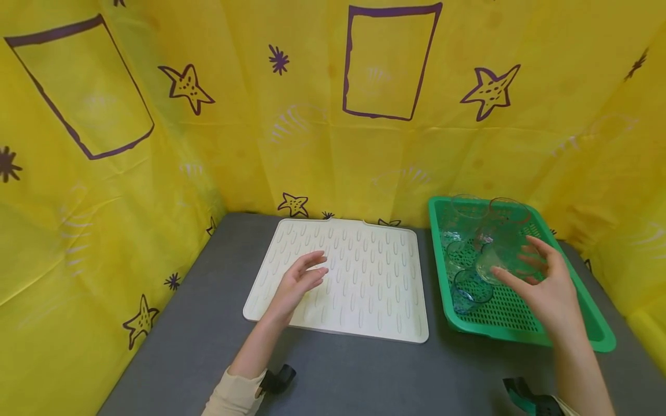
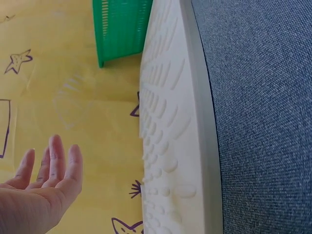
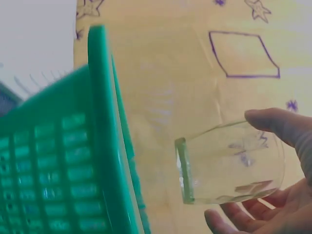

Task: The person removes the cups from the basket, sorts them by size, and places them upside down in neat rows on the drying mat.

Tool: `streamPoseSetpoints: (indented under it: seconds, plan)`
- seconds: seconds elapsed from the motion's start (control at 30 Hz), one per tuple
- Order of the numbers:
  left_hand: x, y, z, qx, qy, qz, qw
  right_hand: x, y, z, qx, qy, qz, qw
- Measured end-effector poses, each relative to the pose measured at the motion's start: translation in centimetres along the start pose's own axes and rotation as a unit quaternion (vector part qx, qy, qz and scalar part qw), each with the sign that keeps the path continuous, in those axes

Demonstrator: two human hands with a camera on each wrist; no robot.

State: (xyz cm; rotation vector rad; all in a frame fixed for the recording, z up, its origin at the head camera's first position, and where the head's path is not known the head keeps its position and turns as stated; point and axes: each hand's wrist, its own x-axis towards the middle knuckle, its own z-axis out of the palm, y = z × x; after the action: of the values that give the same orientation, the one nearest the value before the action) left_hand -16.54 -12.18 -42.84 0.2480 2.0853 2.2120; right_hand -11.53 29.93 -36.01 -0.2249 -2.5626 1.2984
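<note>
My right hand (image 1: 554, 286) grips a clear drinking glass (image 3: 219, 168) between thumb and fingers, over the green basket (image 1: 574, 271). The glass lies tilted on its side in the right wrist view, its thick base pointing away from the palm and toward the basket wall. Inside the basket are a blue glass (image 1: 472, 293), a pinkish glass (image 1: 509, 215) and clear glasses (image 1: 465, 212). Above the white ribbed drainer mat (image 1: 364, 277), my left hand (image 1: 298, 284) holds nothing; its fingers are apart and gently bent in the left wrist view.
Both the mat and the basket rest on a dark grey table (image 1: 359, 370), the basket to the right of the mat. A yellow printed curtain (image 1: 322, 156) hangs behind and along the sides.
</note>
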Motion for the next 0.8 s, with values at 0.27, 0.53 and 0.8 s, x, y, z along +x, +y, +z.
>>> streamPoseSetpoints:
  seconds: [0.27, 0.53, 0.8]
  plan:
    - [0.0, 0.1, 0.6, -0.001, -0.013, -0.007, 0.9999, -0.2, -1.4, 1.7, 0.056, -0.031, 0.002, 0.9980]
    - [0.1, 0.3, 1.3, 0.000, -0.017, -0.012, 0.9998, -0.3, -2.7, 3.9, 0.117, -0.069, -0.017, 0.9907]
    - [0.2, 0.4, 2.0, 0.004, -0.029, -0.008, 0.9995, -0.6, -3.6, 6.0, 0.150, -0.108, -0.022, 0.9825]
